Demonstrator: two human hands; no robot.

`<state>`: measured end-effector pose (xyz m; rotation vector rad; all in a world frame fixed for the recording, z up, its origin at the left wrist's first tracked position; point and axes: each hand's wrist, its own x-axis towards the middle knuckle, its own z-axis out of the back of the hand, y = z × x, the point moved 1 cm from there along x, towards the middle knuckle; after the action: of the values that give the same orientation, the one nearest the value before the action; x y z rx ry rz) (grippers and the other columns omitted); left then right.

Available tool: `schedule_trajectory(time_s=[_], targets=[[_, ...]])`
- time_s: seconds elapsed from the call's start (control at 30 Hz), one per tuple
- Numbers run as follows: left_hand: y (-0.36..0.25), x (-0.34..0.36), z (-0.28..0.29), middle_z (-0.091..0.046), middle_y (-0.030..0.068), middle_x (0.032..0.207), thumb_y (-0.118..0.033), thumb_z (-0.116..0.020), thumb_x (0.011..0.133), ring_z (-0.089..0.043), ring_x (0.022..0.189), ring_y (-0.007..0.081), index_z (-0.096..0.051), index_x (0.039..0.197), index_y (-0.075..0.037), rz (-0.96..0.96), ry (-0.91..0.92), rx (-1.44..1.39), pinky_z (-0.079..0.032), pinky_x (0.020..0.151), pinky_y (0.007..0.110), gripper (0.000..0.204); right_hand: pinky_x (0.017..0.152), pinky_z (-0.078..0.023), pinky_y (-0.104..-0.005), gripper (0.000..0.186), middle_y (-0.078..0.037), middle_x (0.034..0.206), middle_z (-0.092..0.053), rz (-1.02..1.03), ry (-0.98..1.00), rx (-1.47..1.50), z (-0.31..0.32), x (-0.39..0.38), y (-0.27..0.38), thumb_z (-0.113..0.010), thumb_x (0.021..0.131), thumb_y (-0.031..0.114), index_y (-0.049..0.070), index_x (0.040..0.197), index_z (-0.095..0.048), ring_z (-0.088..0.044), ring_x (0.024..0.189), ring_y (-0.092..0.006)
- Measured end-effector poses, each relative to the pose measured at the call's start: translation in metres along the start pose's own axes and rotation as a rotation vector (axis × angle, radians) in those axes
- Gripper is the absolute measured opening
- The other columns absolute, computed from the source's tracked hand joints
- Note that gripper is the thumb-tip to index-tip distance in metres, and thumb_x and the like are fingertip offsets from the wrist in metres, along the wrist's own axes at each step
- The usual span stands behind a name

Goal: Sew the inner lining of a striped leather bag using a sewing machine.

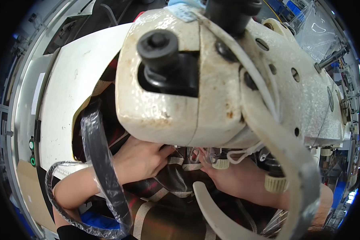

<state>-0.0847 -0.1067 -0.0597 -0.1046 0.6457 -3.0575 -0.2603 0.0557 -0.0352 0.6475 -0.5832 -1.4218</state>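
Note:
My left hand (pixel 139 159) is closed on the dark edge of a plaid fabric bag (pixel 152 218), its bent fingers pressed at the work area beneath the sewing machine head (pixel 160 116). From the other side my right hand (pixel 224 170) reaches in, its fingers closed at the same edge; the machine partly covers them. The bag is brown and black with beige and red stripes. A black bag handle (pixel 102 156) in clear plastic loops over my left forearm. The machine head hides the needle.
A pale curved lever (pixel 206 204) and a thick cream curved arm (pixel 296 160) stand in front of my right forearm. Ribbed cream knobs (pixel 276 183) hang below the machine. To the left is a white work surface (pixel 74 68); clear plastic sheeting (pixel 316 30) hangs at the back right.

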Motion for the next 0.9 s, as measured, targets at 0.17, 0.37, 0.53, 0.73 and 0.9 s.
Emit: schedule_trajectory(time_s=[0.17,0.37,0.53,0.73,0.9], targets=[[0.005,0.004,0.001,-0.055,0.0195,0.118,-0.013,-0.068,0.071,-0.053,0.111,0.0381,-0.066,0.107,0.001,0.002,-0.006,-0.003,-0.045,0.094,0.047,0.038,0.087,-0.051,-0.0384,0.025,-0.014,0.104,-0.067,-0.004,-0.007,-0.028,-0.001,-0.004,-0.016,-0.057,0.088,0.004,0.004,0.112,-0.063,-0.064,0.099,-0.0315],[0.003,0.007,0.004,-0.054,0.0201,0.119,-0.013,-0.067,0.074,-0.053,0.112,0.0381,-0.063,0.115,0.000,0.005,0.075,0.129,-0.045,0.094,0.046,0.043,0.079,-0.052,-0.0401,0.025,-0.010,0.096,-0.067,0.117,-0.064,-0.364,-0.011,-0.003,-0.055,-0.056,0.093,0.028,0.009,0.108,-0.065,-0.065,0.091,-0.0277],[-0.006,0.003,0.007,-0.050,0.0198,0.125,-0.015,-0.064,0.081,-0.048,0.119,0.0366,-0.051,0.135,-0.002,0.028,0.086,0.059,-0.041,0.102,0.044,0.058,0.097,-0.041,-0.0391,0.041,-0.004,0.118,-0.061,0.371,0.110,-0.870,0.014,0.006,-0.054,-0.051,0.095,0.041,0.014,0.124,-0.062,-0.057,0.109,-0.0226],[-0.017,-0.007,0.010,-0.034,0.0245,0.147,-0.035,-0.065,0.087,-0.035,0.134,0.0450,-0.051,0.140,-0.021,-0.077,0.135,0.160,-0.027,0.111,0.056,0.057,0.118,-0.021,-0.0455,0.063,-0.021,0.148,-0.040,0.040,0.420,-0.198,0.018,-0.014,0.007,-0.038,0.098,0.041,-0.006,0.140,-0.041,-0.031,0.142,-0.0319],[-0.045,-0.039,0.009,-0.024,0.0216,0.155,-0.046,-0.060,0.087,-0.018,0.145,0.0405,-0.053,0.138,-0.023,-0.090,0.223,0.098,-0.009,0.110,0.070,0.056,0.110,-0.032,-0.0476,0.066,-0.030,0.146,-0.037,0.060,0.627,-0.562,-0.013,-0.049,0.076,-0.038,0.099,0.043,-0.008,0.141,-0.038,-0.037,0.137,-0.0357]])
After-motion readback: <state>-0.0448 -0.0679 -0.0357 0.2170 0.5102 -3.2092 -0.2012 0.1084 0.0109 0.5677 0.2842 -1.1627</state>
